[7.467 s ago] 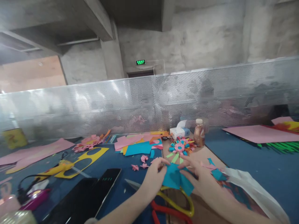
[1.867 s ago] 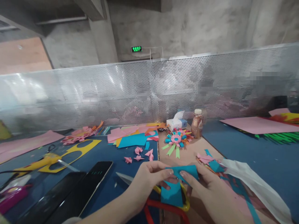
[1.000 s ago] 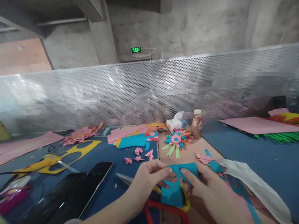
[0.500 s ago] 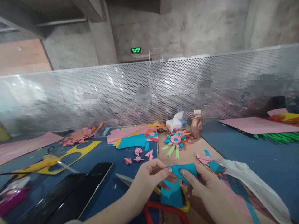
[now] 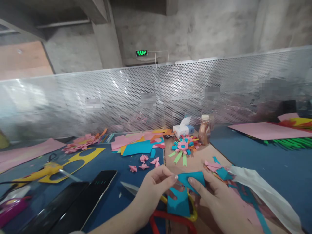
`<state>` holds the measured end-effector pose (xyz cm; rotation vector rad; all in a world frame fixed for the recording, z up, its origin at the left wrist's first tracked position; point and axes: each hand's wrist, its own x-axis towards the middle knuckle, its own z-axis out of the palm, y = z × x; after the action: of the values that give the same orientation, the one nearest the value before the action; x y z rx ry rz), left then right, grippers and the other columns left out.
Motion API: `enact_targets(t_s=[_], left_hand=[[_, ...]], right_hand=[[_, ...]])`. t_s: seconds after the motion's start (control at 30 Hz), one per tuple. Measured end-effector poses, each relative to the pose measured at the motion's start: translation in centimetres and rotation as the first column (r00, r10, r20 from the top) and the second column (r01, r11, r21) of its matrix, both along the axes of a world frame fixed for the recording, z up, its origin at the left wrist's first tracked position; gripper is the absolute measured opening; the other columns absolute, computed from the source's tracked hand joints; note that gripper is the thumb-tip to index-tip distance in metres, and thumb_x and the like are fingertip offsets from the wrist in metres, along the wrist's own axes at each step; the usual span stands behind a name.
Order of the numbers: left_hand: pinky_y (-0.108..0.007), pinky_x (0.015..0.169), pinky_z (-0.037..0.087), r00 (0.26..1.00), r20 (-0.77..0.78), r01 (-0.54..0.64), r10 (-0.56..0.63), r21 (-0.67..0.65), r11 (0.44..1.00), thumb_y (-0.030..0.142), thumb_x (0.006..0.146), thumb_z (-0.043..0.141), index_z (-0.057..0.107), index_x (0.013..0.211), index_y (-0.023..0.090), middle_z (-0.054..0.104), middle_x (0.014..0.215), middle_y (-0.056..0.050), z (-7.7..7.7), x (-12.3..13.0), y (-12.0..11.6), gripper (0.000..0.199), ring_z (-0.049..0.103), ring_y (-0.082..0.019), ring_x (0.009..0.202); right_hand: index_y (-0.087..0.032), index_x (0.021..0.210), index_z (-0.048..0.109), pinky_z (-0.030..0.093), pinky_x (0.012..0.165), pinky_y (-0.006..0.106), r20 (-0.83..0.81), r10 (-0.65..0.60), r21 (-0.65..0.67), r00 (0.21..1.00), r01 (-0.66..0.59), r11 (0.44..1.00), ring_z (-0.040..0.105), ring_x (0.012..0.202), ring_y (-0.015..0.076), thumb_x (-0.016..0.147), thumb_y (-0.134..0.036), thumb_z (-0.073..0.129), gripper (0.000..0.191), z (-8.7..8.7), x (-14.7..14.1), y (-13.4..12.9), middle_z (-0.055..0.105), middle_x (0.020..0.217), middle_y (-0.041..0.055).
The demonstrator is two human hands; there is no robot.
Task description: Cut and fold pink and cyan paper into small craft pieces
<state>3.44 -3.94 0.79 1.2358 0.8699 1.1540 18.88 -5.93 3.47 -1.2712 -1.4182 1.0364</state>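
Between my hands is a folded piece of blue paper (image 5: 191,178). My left hand (image 5: 157,188) pinches its left end with thumb and fingers. At the right end, my right hand (image 5: 212,191) grips it, the thumb pressed on its face. Under the hands a second blue paper piece (image 5: 178,203) lies over scissors with red and yellow handles (image 5: 174,217); their blade points left, partly behind my left wrist. Several small pink folded paper pieces (image 5: 144,158) sit just beyond my left hand.
A paper rosette (image 5: 182,147), a tissue box (image 5: 183,130) and a brown bottle (image 5: 204,130) stand farther back. Two dark phones (image 5: 87,201) and a yellow glue gun (image 5: 46,171) lie left. Paper scraps and white tissue (image 5: 263,188) lie right. A perforated metal divider (image 5: 122,100) crosses behind.
The view has shifted very slightly. Both hands keep hold of the blue paper, with only a small change in its angle.
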Motion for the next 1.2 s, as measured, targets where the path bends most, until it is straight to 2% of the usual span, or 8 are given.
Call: enact_targets(t_s=[0.17, 0.37, 0.57, 0.77, 1.07, 1.2], left_hand=[[-0.021, 0.049, 0.047, 1.000, -0.003, 0.009, -0.010, -0.007, 1.000, 0.030, 0.073, 0.058, 0.049, 0.063, 0.014, 0.062, 0.060, -0.003, 0.0, 0.0, -0.1, 0.021, 0.061, -0.013, 0.060], [-0.022, 0.049, 0.048, 0.996, -0.058, 0.062, -0.062, 0.002, 0.998, 0.031, 0.070, 0.061, 0.054, 0.080, 0.014, 0.061, 0.067, -0.002, 0.0, 0.2, 0.0, 0.021, 0.061, -0.015, 0.065], [-0.019, 0.047, 0.045, 0.994, -0.107, 0.015, -0.013, 0.015, 1.000, 0.032, 0.070, 0.059, 0.055, 0.072, 0.013, 0.061, 0.061, -0.002, -0.2, 0.3, 0.2, 0.020, 0.059, -0.012, 0.060], [-0.019, 0.047, 0.044, 0.993, -0.118, 0.006, -0.003, 0.023, 1.000, 0.033, 0.070, 0.059, 0.055, 0.069, 0.012, 0.060, 0.060, -0.002, -0.1, 0.2, 0.1, 0.021, 0.058, -0.012, 0.059], [-0.019, 0.047, 0.044, 0.990, -0.140, 0.000, 0.003, 0.027, 1.000, 0.033, 0.070, 0.059, 0.055, 0.069, 0.012, 0.060, 0.059, -0.002, 0.1, 0.1, 0.0, 0.021, 0.056, -0.011, 0.057], [-0.019, 0.047, 0.044, 0.988, -0.152, 0.001, 0.004, 0.031, 1.000, 0.033, 0.070, 0.058, 0.056, 0.070, 0.012, 0.060, 0.059, -0.002, 0.0, 0.2, 0.0, 0.021, 0.056, -0.011, 0.056]], right_hand=[[-0.022, 0.058, 0.052, 0.047, 0.058, 0.020, -0.035, 0.009, 0.015, 0.999, -0.008, 1.000, 0.056, 0.061, 0.0143, 0.060, -0.041, 0.054, 0.020, -0.2, 0.1, 0.0, 0.059, 0.058, -0.0033], [-0.020, 0.062, 0.053, 0.046, 0.058, 0.020, 0.027, 0.006, 0.013, 1.000, -0.007, 1.000, 0.055, 0.062, 0.0140, 0.063, -0.042, 0.054, 0.022, -0.8, 0.0, 0.4, 0.059, 0.061, -0.0025], [-0.020, 0.060, 0.045, 0.045, 0.056, 0.020, 0.037, 0.028, 0.010, 0.999, -0.029, 1.000, 0.056, 0.063, 0.0137, 0.068, -0.041, 0.052, 0.023, -1.9, 0.1, 0.7, 0.058, 0.060, -0.0037], [-0.019, 0.067, 0.047, 0.044, 0.055, 0.021, 0.071, 0.091, 0.043, 0.993, -0.094, 0.995, 0.053, 0.061, 0.0130, 0.074, -0.043, 0.048, 0.025, -2.9, 0.4, 1.2, 0.055, 0.061, -0.0022], [-0.019, 0.066, 0.049, 0.044, 0.057, 0.021, 0.087, 0.063, 0.073, 0.994, -0.069, 0.995, 0.055, 0.065, 0.0132, 0.073, -0.041, 0.050, 0.023, -3.4, 0.5, 1.5, 0.057, 0.064, -0.0018], [-0.019, 0.071, 0.048, 0.044, 0.057, 0.021, 0.108, 0.094, 0.049, 0.990, -0.099, 0.994, 0.053, 0.063, 0.0129, 0.075, -0.043, 0.047, 0.024, -3.5, 0.5, 1.6, 0.055, 0.064, -0.0024]])
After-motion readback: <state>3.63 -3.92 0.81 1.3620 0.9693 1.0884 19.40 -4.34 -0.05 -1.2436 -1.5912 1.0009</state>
